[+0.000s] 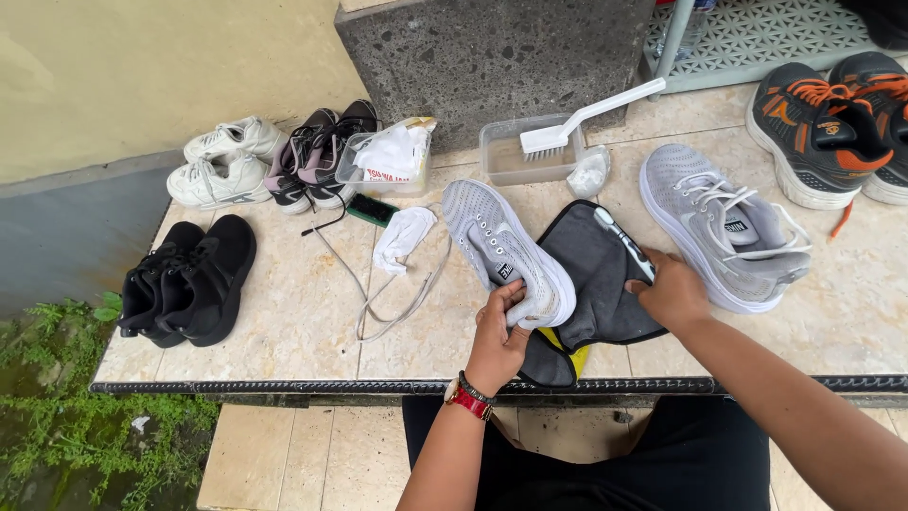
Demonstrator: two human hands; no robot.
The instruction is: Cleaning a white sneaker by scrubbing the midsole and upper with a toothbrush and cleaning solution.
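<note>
My left hand (pixel 499 333) grips the heel end of a light grey sneaker (pixel 501 251), which lies tilted with its toe pointing away from me. My right hand (pixel 672 289) holds a small brush with a dark handle (pixel 622 240) over a dark grey cloth (pixel 596 279) spread on the tiled ledge. A yellow edge of cloth (pixel 560 352) shows under the dark one. The matching grey sneaker (pixel 719 222) sits to the right of the cloth, laces on. A red-strapped watch is on my left wrist.
A clear tub (pixel 520 163) with a white long-handled brush (pixel 586 118) stands behind the cloth. Loose laces (pixel 378 293), a white rag (pixel 402 237), another clear tub with cloths (pixel 388 159), black (pixel 189 279), white (pixel 227 161), dark-pink (pixel 317 151) and orange-black (pixel 828 128) shoes surround the ledge (pixel 284 341).
</note>
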